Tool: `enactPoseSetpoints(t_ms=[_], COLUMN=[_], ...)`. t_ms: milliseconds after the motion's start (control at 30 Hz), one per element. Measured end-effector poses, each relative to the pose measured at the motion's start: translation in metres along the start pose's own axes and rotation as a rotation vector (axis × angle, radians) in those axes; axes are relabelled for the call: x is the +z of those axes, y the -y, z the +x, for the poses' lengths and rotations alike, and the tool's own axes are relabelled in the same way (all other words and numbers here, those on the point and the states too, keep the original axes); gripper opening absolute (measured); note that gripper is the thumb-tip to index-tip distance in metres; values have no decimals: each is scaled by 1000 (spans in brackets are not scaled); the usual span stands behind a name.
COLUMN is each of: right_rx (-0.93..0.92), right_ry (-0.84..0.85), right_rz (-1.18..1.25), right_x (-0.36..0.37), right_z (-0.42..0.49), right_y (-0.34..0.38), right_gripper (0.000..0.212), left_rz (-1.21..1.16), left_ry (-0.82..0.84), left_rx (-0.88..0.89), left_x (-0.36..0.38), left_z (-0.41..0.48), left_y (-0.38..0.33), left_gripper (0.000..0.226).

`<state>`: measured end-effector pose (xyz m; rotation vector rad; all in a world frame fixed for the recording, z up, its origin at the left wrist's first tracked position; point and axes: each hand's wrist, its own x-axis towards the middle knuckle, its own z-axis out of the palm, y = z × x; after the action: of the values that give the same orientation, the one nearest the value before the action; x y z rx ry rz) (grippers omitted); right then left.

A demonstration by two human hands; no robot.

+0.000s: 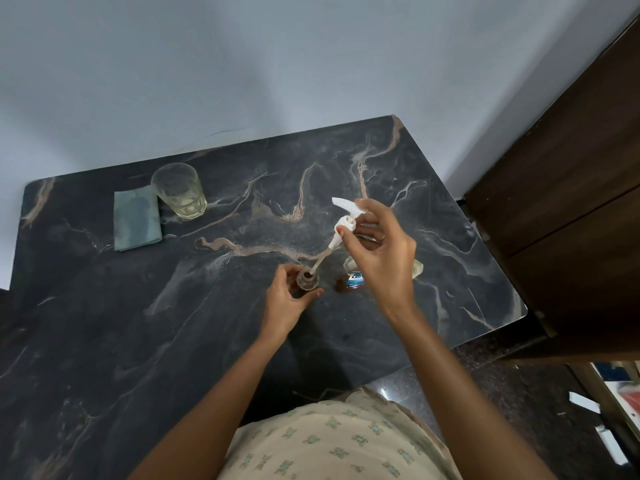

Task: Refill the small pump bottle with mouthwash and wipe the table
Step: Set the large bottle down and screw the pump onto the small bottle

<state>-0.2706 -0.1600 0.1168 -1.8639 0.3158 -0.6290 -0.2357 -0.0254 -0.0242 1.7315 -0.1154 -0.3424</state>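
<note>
Dim, cool light, soft shadows, faint sheen on the table (398, 161), wide-angle bending at edges

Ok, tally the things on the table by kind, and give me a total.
Bottles: 2, the small bottle in the left hand and the mouthwash bottle
Glasses: 1
Cloths: 1
Pump tops: 1, in the right hand
Total: 5

Glass (180, 192) just right of cloth (138, 220), both far-left on table (104, 341)
</note>
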Motion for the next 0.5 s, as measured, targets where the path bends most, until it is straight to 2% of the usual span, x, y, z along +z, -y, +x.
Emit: enactPoseSetpoints(t_ms=[300,500], right_rx=[-165,-184], right_ry=[201,352], right_rz=[-174,-322], right_x=[21,32], right_z=[-12,-31], right_y=[-33,-52], right_gripper=[38,36], left_rz=[22,57], left_ry=[-12,-30], left_rx=[3,-4], left_x=[0,0], left_z=[-1,0], left_y=[0,2], left_gripper=[50,50])
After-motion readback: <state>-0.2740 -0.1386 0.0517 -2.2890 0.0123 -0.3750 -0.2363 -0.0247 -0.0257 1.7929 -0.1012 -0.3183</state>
